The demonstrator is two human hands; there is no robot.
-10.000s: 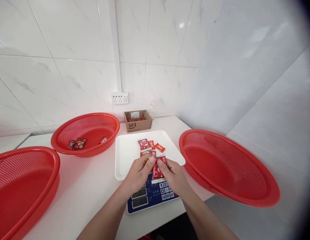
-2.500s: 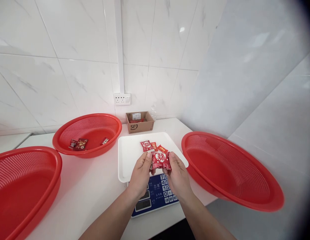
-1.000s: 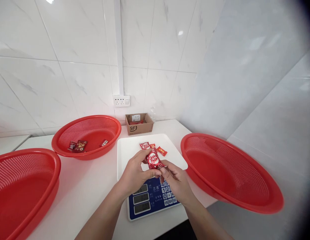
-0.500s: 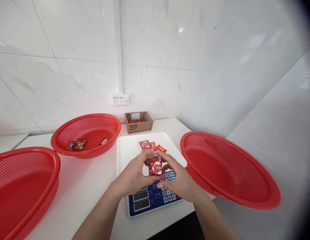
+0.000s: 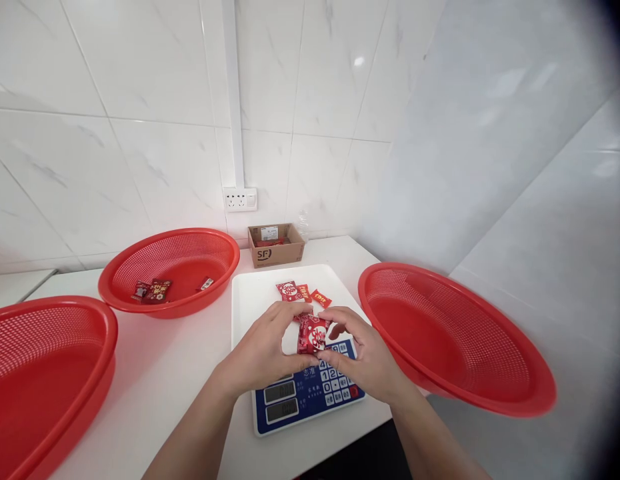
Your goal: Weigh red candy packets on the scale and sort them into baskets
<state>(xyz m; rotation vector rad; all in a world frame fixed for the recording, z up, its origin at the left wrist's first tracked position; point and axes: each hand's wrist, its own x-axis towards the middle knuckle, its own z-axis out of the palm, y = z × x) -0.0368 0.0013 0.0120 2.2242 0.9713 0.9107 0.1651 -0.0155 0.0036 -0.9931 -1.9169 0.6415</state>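
Over the lower part of a white scale [image 5: 247, 300], my left hand [image 5: 275, 340] curls its thumb and fingers around the left side of a red snack packet [image 5: 313, 335] with white lettering. The thumb and fingers of my right hand [image 5: 357, 350] bend in on the packet's right side, so it is held between both hands. Another red packet [image 5: 289, 291] and small orange-red wrapped sweets [image 5: 321, 298] lie on the scale's pan just beyond my fingers. My left hand partly covers one packet there. The scale's blue keypad panel [image 5: 310, 390] shows beneath my hands.
Red plastic baskets stand around: one [image 5: 107, 333] at the near left, one [image 5: 225, 267] behind it holding several wrapped snacks [image 5: 157, 291], and one [image 5: 490, 320] at the right. An SF cardboard box [image 5: 285, 253] with red packets sits by the tiled wall, below a socket [image 5: 241, 199].
The packet has turned slightly and shifted a little right between my hands. My right fingers have spread farther from my left fingers. The view has shifted slightly.
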